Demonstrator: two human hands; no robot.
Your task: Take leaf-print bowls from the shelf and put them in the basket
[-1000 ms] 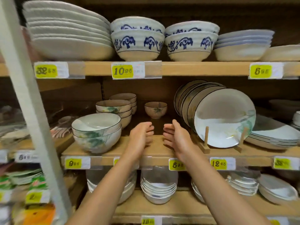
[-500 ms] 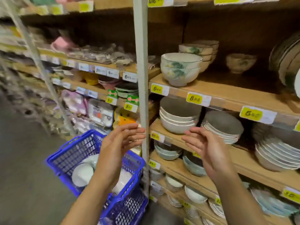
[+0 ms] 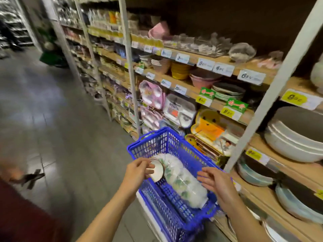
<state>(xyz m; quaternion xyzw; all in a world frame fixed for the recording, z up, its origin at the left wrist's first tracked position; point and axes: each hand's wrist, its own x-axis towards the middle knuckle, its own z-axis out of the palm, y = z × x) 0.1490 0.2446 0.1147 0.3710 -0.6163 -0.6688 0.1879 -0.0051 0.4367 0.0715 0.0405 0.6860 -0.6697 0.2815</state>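
A person stands in a shop aisle beside tall wooden shelves (image 3: pixel 262 196) packed with crockery; the view is somewhat blurred. In front of them, low down, is a blue plastic mesh basket (image 3: pixel 157 145). Inside it a stack of leaf-print bowls (image 3: pixel 180 179) lies on its side, running lengthwise along the basket, white with green leaves.

The left hand (image 3: pixel 138 172) is at the end of the stack farther from the shelves, its fingers (image 3: pixel 148 165) curled onto the round foot of the end bowl, holding it. The right hand (image 3: pixel 216 184) is at the other side, over the basket's rim nearest the shelves, its fingers (image 3: pixel 204 177) straight and spread apart, just beside the stack; I cannot tell whether they touch it.

On the shelves to the right, large grey-and-white bowls (image 3: pixel 293 145) are nested together. Higher up sit yellow bowls (image 3: pixel 180 70) and pink bowls (image 3: pixel 202 79), with yellow price tags (image 3: pixel 293 98) along the shelf edges. A white upright post (image 3: pixel 272 88) crosses the shelving at a slant. Grey floor tiles (image 3: pixel 52 119) stretch away down the aisle to the left.
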